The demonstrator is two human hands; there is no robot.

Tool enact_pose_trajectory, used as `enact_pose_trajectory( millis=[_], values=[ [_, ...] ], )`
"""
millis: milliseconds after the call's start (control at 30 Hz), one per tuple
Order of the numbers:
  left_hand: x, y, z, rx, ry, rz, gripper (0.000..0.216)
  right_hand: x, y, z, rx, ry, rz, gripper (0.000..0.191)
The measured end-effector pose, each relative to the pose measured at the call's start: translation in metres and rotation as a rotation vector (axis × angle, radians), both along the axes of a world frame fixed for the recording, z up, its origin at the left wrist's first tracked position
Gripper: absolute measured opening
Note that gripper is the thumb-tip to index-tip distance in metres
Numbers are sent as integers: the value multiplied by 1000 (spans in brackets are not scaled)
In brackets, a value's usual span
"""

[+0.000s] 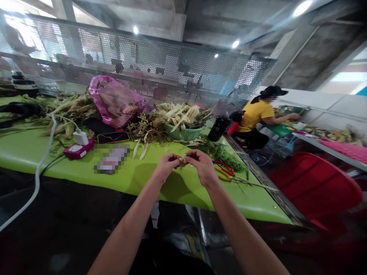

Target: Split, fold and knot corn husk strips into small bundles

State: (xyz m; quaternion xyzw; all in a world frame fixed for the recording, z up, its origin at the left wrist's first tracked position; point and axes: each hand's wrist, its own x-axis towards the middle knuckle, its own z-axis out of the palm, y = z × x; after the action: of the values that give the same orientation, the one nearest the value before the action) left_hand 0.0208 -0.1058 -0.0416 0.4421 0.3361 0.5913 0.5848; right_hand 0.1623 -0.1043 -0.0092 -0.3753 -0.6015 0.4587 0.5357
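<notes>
Below my left fingers [171, 156] and right fingers [195, 153]: lime-green counter [143, 179]. Farther off, left of them: pink plastic bag [116, 101], bulging, dark-lettered. Straight beyond them: green basket [186, 133], heaped with pale dry strips [182, 114]. Right of fingers: loose green sprigs [229, 156]; nearer, beside sprigs, tools with red and yellow handles [226, 177]. Smallest, between my fingers: little tan piece [182, 162], pinched from both sides, held up over counter.

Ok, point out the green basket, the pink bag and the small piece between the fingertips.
Small piece [182, 162]: head view, its visible middle.
Green basket [186, 134]: head view, its front wall.
Pink bag [117, 102]: head view, middle of its front.
</notes>
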Motion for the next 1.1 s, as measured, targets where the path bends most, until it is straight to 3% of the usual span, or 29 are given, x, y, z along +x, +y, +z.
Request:
enact_pose_trajectory(
  millis=[267, 533, 867, 1100],
  values=[
    [-1, -3, 3, 3, -71, -98, 32, -2, -1, -3, -36, 121, -38, 19],
    [-1, -4, 4, -23, -29, -70, 22, -4, -4, -7, -67, 96, -21, 22],
    [-1, -5, 8, -22, -47, -125, 32, -4, -5, 2, -90, 105, 0, 23],
    [-1, -5, 4, -47, -30, -95, 24, -3, -7, -3, -73, 81, 35, 21]
  ],
)
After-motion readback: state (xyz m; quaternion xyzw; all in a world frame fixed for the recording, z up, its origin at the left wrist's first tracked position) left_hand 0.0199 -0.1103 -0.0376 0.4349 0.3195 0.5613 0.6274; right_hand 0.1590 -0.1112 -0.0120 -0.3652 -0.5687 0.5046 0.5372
